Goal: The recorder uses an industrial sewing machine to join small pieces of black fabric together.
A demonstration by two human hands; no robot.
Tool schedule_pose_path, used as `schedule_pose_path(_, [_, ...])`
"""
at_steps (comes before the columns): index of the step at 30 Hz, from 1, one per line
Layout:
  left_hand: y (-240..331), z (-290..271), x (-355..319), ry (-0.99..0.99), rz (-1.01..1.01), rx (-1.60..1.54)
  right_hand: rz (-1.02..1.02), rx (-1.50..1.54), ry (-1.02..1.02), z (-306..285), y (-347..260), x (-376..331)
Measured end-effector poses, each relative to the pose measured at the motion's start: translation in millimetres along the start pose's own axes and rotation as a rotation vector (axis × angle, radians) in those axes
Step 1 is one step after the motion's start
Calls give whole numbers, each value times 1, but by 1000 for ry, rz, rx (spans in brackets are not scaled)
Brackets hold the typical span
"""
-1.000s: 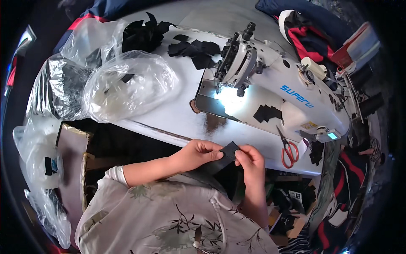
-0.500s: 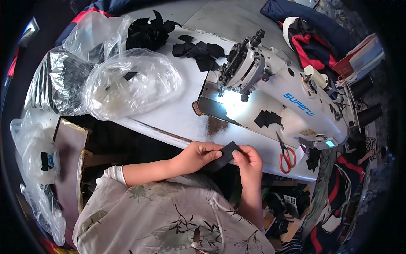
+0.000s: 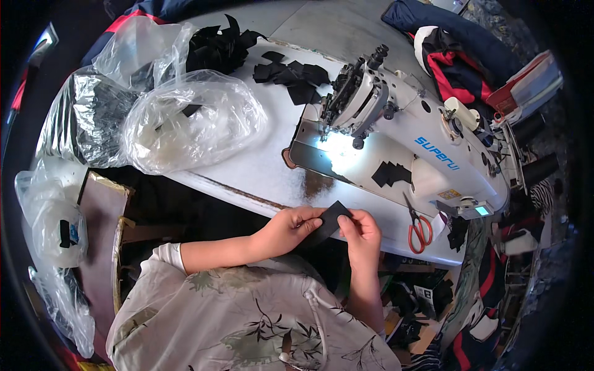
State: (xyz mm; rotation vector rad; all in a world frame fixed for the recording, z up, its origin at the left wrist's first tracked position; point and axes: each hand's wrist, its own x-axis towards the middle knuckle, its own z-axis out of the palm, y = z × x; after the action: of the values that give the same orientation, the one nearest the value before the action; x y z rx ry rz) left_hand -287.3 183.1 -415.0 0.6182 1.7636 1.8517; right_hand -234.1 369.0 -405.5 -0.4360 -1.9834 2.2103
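The bare left hand [image 3: 283, 230] and bare right hand [image 3: 361, 232] grasp a flat, square-cornered black fabric piece [image 3: 332, 215] between their fingertips, with red-handled metal scissors [image 3: 420, 230] lying right of the fingers.

Large blue lettering [image 3: 437, 153] runs along the white sewing machine [image 3: 416, 117], right of centre in the frame. Below it, marks on a yellow sticker [image 3: 449, 194] and small lit screen [image 3: 482, 211] are too small to read, like those on a box label [image 3: 426, 293], lower right.
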Motion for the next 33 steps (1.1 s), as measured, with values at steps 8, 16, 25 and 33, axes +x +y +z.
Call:
schedule_pose_path(8, [4,-4,0,32,-14,4,-64,5,-15,5,2,2])
schedule_pose_path(16, [-1,-5,1,-18,-26,-81,18,50,-29,2,4,2])
schedule_pose_path(25, [1,-6,-3,-41,-68,-144,-7,17,-14,2,6,0])
schedule_pose_path(33, [2,-7,1,-20,-46,-160,-28,64,-35,4,6,6])
